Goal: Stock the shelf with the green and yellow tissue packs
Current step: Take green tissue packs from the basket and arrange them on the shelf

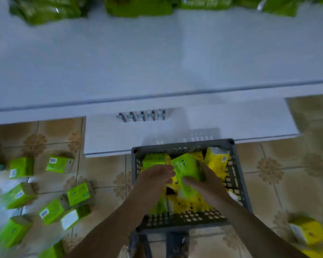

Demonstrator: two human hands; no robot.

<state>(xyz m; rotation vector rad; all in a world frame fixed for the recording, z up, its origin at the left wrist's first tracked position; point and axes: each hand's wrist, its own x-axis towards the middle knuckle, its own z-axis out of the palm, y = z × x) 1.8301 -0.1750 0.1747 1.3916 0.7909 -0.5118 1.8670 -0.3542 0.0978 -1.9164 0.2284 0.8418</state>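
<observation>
A grey plastic basket point(237, 175) stands on the tiled floor against the white shelf base and holds green and yellow tissue packs. My right hand point(205, 181) grips a green pack point(186, 168) from its right side, over the middle of the basket. My left hand point(155, 181) reaches in from the left, its fingertips at the same pack's left edge; whether it grips is blurred. A yellow pack point(217, 160) stands in the basket's far right corner. More green packs point(138, 7) line the back of the white shelf point(157, 58).
Several green packs point(78, 193) lie scattered on the floor to the left. Yellow packs point(308, 229) sit on the floor at the lower right. A row of small boxes point(141, 115) stands on the lower shelf ledge. The frame is motion-blurred.
</observation>
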